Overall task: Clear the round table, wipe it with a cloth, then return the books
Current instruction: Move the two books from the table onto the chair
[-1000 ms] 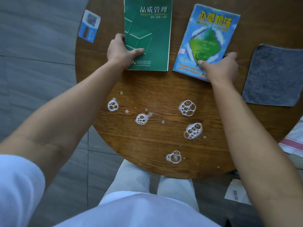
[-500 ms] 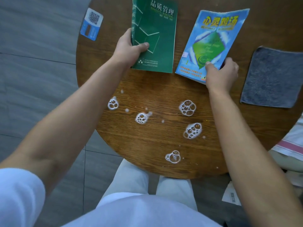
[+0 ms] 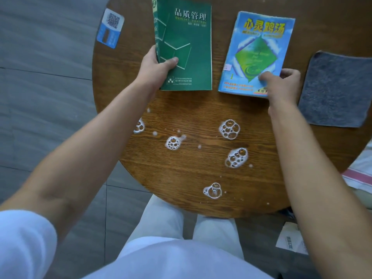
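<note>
table: round brown wooden table [image 3: 201, 109] on grey tile floor [image 3: 40, 97], foam blobs [image 3: 229, 129] across its near half
books: your left hand [image 3: 155, 66] grips the green paperback book [image 3: 187, 47], your right hand [image 3: 281, 83] pinches the blue paperback book [image 3: 259, 49], both at the table's far side
cloth: grey square cloth [image 3: 338, 89] flat at the table's right edge

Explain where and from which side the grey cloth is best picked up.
Pinch the grey cloth at its near left corner, coming from the left, judging by its pose: it lies flat and unfolded, so only an edge lifts, and that corner lies nearest the right hand.

Grey tiled floor [image 3: 40, 97] under even light, striped fabric [image 3: 358, 176] at right.
</note>
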